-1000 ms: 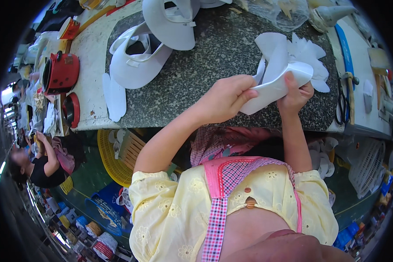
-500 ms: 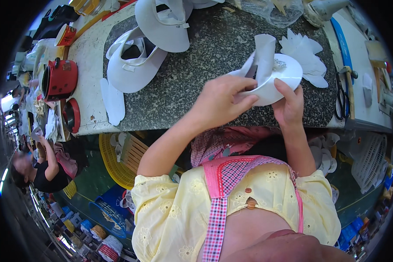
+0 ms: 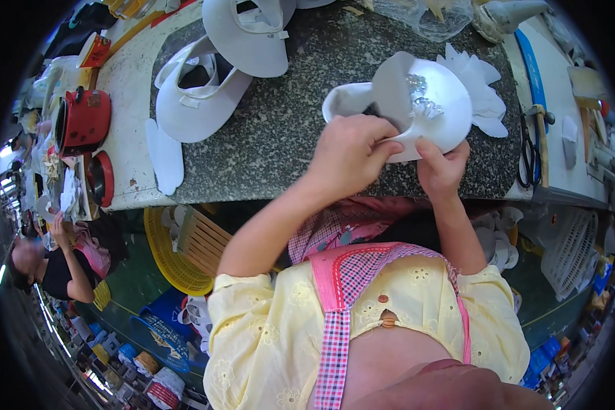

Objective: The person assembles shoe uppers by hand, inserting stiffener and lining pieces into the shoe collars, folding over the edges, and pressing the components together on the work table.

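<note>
Above the near part of the dark speckled slab, a white shoe upper with a silver, glittering ornament is held in both hands. My left hand pinches its near edge between thumb and fingers. My right hand grips the rounded front, thumb on top and fingers beneath. A grey-white flap stands up from the upper, and its back band loops out to the left. More white uppers lie at the slab's far left. Behind my right hand sits a stack of thin white pieces.
Flat white sole-shaped pieces lie at the left, near a red pot and its red lid. Black scissors and a hammer lie at the right. A yellow basket stands below the table; another person sits further left.
The upper has been turned, so its ornament and back band show more. Its tall flap now leans left. Both hands keep hold, and my right thumb has shifted along the near edge.
</note>
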`<move>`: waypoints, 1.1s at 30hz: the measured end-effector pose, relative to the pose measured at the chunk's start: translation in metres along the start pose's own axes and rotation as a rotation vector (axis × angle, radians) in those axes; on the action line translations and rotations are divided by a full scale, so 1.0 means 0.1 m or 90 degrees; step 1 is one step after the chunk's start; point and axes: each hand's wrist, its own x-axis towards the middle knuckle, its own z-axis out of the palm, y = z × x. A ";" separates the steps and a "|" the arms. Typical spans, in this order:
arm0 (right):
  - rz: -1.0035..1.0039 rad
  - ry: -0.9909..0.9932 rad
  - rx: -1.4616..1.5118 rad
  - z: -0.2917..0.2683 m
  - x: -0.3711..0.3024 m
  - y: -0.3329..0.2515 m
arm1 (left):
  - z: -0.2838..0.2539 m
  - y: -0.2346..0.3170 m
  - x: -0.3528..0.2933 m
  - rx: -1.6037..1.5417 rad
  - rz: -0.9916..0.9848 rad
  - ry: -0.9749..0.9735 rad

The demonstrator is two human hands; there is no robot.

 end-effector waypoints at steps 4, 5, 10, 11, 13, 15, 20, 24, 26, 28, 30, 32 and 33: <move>0.369 0.106 0.443 -0.17 0.20 -0.20 | -0.10 -0.06 0.12 0.132 0.085 -0.165; 0.341 0.107 0.296 -0.13 0.21 -0.21 | -0.09 -0.09 0.11 0.145 0.115 -0.129; 0.286 0.155 0.193 -0.01 0.14 -0.16 | 0.06 -0.01 0.03 0.066 0.189 0.095; 0.291 0.149 0.185 0.00 0.11 -0.14 | 0.09 -0.04 -0.02 0.056 0.143 0.053; 0.164 0.107 0.173 -0.02 0.06 -0.09 | 0.11 -0.07 -0.04 0.042 0.088 0.028; 0.045 0.015 0.004 -0.18 0.02 0.00 | 0.07 -0.10 -0.02 -0.091 0.039 -0.098; 0.293 0.032 0.027 -0.24 0.21 -0.26 | -0.13 -0.14 0.13 -0.082 -0.094 -0.470; 0.250 -0.028 0.003 -0.23 0.22 -0.16 | -0.08 -0.16 0.00 0.159 0.153 -0.297; 0.238 0.025 0.045 -0.15 0.15 -0.08 | -0.06 -0.06 -0.06 0.018 0.065 -0.126; 0.163 0.070 0.096 -0.06 0.05 -0.03 | 0.01 -0.08 -0.11 0.060 0.067 -0.093; 0.166 0.036 0.117 -0.08 0.01 -0.04 | -0.01 -0.12 -0.08 0.044 0.041 -0.199; 0.360 -0.047 0.377 -0.11 0.04 -0.11 | -0.12 -0.16 0.03 0.047 0.081 -0.260; 0.412 -0.085 0.379 -0.16 0.09 -0.09 | -0.15 -0.22 0.10 0.117 0.134 -0.328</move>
